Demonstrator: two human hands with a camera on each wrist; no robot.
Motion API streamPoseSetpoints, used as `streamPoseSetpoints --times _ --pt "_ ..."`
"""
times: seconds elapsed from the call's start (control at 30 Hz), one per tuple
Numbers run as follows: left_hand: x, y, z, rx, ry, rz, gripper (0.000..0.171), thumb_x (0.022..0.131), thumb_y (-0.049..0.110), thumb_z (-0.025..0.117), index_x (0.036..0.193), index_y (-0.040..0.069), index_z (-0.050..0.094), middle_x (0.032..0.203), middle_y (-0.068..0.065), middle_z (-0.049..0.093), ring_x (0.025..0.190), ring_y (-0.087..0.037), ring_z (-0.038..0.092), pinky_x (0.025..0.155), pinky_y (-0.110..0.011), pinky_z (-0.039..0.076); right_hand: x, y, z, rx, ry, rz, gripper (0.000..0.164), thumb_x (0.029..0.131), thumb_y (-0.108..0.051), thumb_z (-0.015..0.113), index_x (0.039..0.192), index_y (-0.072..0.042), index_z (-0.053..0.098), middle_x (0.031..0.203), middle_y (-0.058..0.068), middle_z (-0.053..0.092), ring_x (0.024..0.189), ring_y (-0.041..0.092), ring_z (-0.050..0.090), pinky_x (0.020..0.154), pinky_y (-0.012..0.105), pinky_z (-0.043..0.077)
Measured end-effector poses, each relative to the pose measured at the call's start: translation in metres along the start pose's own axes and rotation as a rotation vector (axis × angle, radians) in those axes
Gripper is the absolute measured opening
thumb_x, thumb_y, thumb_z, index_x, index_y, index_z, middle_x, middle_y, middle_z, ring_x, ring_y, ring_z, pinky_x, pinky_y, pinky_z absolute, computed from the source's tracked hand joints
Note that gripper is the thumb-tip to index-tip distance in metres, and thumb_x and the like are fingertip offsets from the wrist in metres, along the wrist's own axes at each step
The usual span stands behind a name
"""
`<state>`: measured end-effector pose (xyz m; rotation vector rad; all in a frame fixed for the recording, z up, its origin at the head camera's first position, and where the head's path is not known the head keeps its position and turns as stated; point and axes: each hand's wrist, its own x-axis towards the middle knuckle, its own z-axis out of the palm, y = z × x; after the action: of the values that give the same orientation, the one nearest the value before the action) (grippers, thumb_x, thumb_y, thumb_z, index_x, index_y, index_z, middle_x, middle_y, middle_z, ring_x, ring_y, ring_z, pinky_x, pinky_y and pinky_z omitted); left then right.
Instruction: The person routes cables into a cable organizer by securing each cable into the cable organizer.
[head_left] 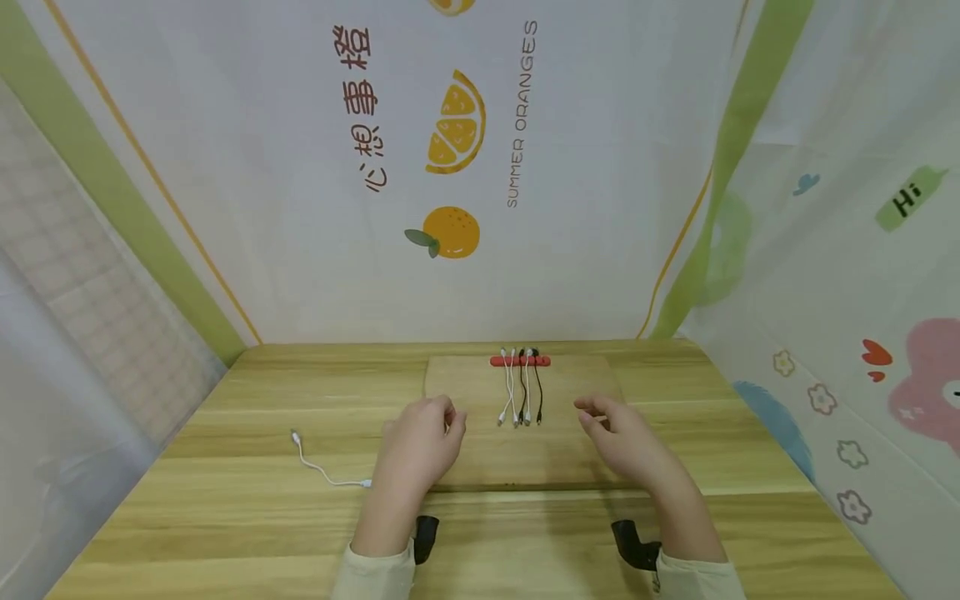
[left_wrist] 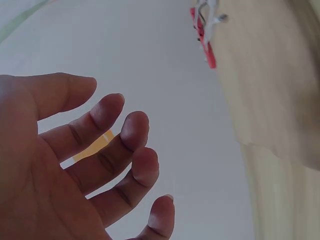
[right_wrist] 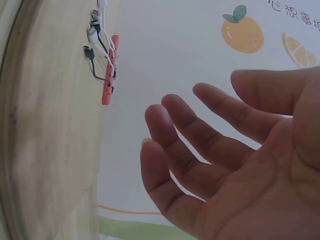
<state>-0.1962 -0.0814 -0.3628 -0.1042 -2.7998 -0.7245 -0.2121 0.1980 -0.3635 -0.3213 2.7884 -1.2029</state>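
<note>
Both hands hover over the table with loosely bent fingers and nothing in them. My left hand point(head_left: 422, 442) is over the left part of a wooden board; in its wrist view the left palm point(left_wrist: 45, 170) faces the camera. On the right, my right hand point(head_left: 626, 437) is above the board's right part, its fingers point(right_wrist: 190, 160) spread a little. Between the hands, a red cable holder point(head_left: 497, 362) lies at the board's far edge. Several short white and black charging cables point(head_left: 522, 392) run from it toward me, side by side, two white ones crossing.
A single white cable point(head_left: 318, 471) lies on the wooden table point(head_left: 247, 533) left of my left hand, its near end by the wrist. The board point(head_left: 465, 467) sits mid-table. A white curtain with orange prints point(head_left: 585, 250) hangs behind. Black curved pieces point(head_left: 633, 546) are beside both wrists.
</note>
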Motion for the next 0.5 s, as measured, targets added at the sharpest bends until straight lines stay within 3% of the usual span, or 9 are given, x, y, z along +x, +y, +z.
streamPoseSetpoints --times 0.27,0.5 --pt "-0.008 -0.022 0.000 0.003 -0.024 -0.036 0.026 0.105 0.025 0.064 0.081 0.014 0.064 0.067 0.001 0.056 0.061 -0.015 0.050 0.060 -0.035 0.039 -0.005 0.003 0.006 0.006 -0.044 0.013 0.042 0.114 -0.028 0.049 0.150 -0.006 0.056 0.145 0.019 0.061 0.132 0.041 0.060 0.103 0.058 0.054" --pt "-0.012 -0.029 -0.001 -0.012 -0.028 -0.055 0.029 0.105 0.027 0.064 0.079 0.014 0.064 0.063 0.003 0.054 0.058 -0.014 0.048 0.061 -0.036 0.039 -0.006 0.003 0.009 -0.003 -0.051 0.002 0.042 0.114 -0.029 0.050 0.148 -0.006 0.057 0.144 0.018 0.063 0.133 0.042 0.060 0.103 0.058 0.055"
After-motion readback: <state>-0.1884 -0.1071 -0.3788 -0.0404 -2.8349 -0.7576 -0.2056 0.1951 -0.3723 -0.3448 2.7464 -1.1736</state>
